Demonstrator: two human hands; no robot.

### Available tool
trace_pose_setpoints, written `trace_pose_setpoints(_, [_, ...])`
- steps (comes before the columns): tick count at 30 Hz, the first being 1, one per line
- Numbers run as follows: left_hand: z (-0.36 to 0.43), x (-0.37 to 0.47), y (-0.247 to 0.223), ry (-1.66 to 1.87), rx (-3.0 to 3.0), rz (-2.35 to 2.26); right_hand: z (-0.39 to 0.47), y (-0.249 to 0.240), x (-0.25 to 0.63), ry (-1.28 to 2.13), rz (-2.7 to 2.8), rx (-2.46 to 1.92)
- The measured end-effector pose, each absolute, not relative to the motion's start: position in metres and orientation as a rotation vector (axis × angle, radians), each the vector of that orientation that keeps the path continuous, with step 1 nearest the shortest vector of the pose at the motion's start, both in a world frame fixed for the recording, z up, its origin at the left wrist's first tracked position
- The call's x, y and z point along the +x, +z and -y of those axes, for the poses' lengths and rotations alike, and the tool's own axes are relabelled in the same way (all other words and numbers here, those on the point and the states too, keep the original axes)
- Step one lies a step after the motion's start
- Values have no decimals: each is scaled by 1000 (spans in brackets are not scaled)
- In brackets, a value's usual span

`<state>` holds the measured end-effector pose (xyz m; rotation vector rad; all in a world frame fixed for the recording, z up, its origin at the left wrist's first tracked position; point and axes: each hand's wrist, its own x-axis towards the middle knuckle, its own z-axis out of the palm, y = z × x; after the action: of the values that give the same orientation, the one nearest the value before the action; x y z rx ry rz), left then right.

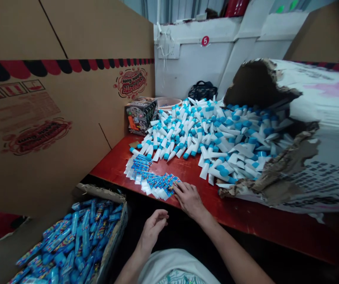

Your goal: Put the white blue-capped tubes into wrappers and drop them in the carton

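Observation:
A fanned row of blue printed plastic sleeves [160, 181] with clear ends lies along the front of the red table. My right hand [189, 198] is at the row's right end, its fingertips closed on the last sleeve; the thumb is mostly hidden. My left hand [154, 227] hovers just off the table's front edge, fingers loosely curved and apart from the thumb, with nothing visible in it. Behind the sleeves spreads a big heap of white tubes with blue caps [187, 132].
A torn white carton [329, 157] lies on its side at right, tubes spilling from it. At lower left, an open box [124, 209] holds blue-wrapped tubes [74, 236]. A tall cardboard carton [83, 106] walls the left. A small printed box [142, 115], basin [169, 103] and dark bag [202, 90] stand behind.

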<state>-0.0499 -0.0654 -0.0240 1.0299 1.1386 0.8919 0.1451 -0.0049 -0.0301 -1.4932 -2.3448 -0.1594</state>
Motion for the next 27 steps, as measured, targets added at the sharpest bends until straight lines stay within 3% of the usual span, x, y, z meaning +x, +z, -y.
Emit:
trace_pose_setpoints(9, [64, -45, -38, 839, 1039, -1122, 21, -28, 157, -175, 2289, -1678])
trace_pose_setpoints(27, [66, -46, -40, 793, 1020, -1092, 69, -62, 173, -291, 2229, -1416])
